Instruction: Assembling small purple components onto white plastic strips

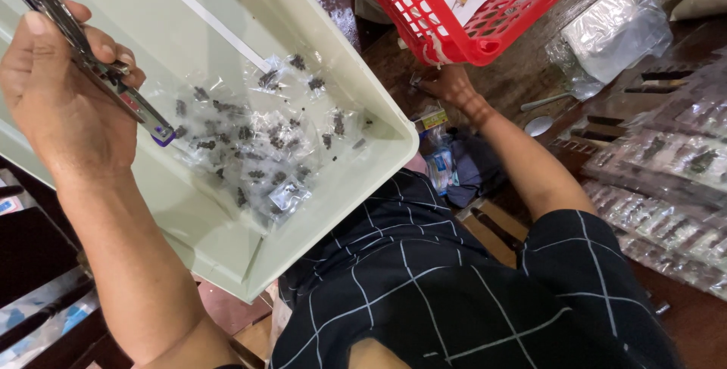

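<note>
My left hand (53, 96) is closed around a long metal hand tool (113, 85) with a purple tip, held over the left side of a pale green plastic bin (333, 59). The tilted bin holds several small clear bags of dark little parts (257, 149), gathered toward its lower corner. My right hand (450, 85) reaches down to the floor just below a red plastic basket (469, 43). Its fingers are in shadow, so I cannot see whether they hold anything. A small yellow-green box (433, 119) lies right beside that hand.
Rows of clear packets with dark parts (666, 187) cover the floor at right. A silver foil bag (613, 28) and a metal spoon (549, 102) lie past the basket. A blue-printed packet (441, 166) sits by my dark checked clothing (454, 278).
</note>
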